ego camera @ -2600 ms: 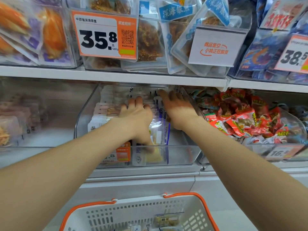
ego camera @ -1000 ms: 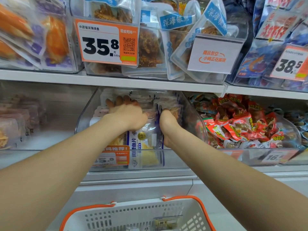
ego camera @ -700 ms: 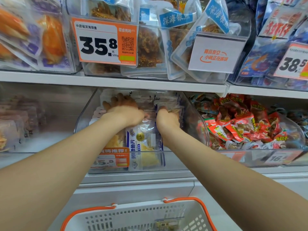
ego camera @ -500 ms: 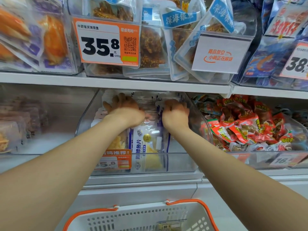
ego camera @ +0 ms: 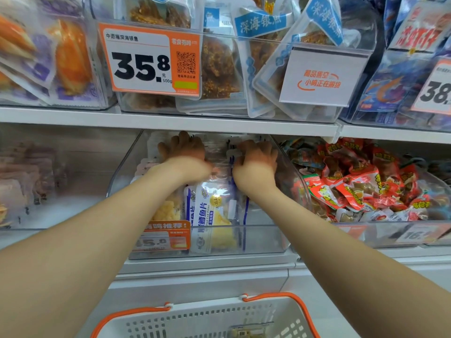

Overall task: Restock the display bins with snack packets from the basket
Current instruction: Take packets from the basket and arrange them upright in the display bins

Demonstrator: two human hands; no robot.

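At frame centre, inside the clear bin [ego camera: 264, 240]: left hand [ego camera: 182, 152] splayed, pressing on the cod fillet packets [ego camera: 212, 211]; right hand [ego camera: 256, 163] curled over their tops. Basket [ego camera: 207, 311] bottom centre, one loose packet [ego camera: 244, 332] inside.

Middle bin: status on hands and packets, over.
Left hand rests on snack packets in clear bin. Right hand curls over packet tops. Basket below, nothing blocking.

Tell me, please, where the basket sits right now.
In the head view the basket sits bottom centre, directly below the clear bin of white packets.
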